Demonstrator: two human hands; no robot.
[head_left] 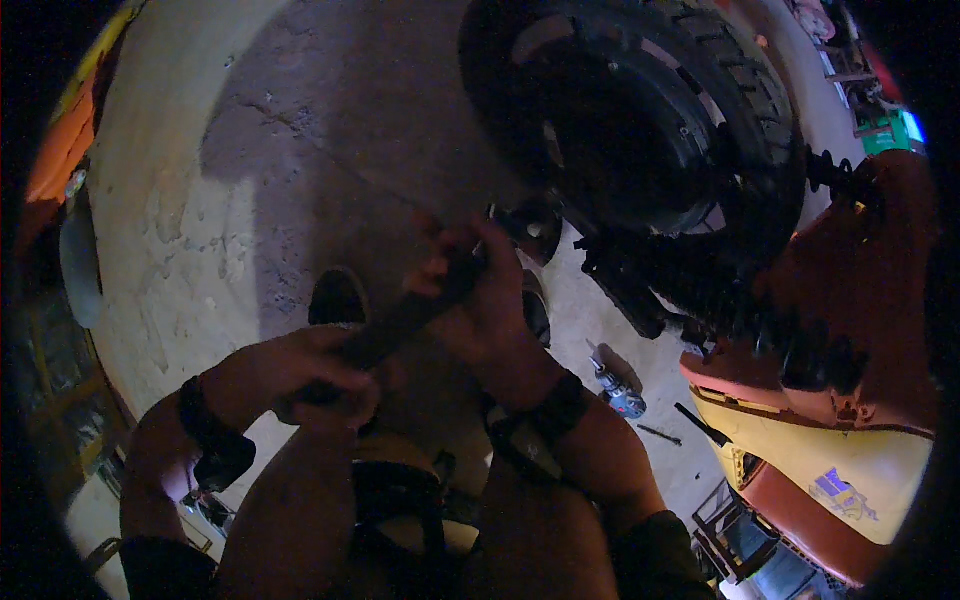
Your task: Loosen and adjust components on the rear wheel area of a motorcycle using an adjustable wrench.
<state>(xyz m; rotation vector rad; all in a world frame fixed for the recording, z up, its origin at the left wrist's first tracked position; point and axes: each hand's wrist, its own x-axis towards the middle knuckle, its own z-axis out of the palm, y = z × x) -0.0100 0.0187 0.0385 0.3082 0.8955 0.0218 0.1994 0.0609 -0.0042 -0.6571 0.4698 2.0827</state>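
A long dark bar-shaped part (412,318) slants across my lap, its lower end to the left and its upper end to the right. My left hand (325,375) is closed round the lower end. Higher up, my right hand (490,300) is wrapped about the other end, its fingers slightly blurred. Dim light hides what kind of part it is. Just beyond my right hand stands a large wheel (770,95) with a treaded black tyre and dark hub. A coil spring shock absorber (790,330) lies by the wheel's near side.
To the right, a red and yellow vehicle body (830,450) lies tipped over. A blue power tool (618,395) and a thin dark rod (660,436) rest on the concrete floor (180,220). My shoe (338,297) is beyond the bar. Orange material (62,155) edges the far left.
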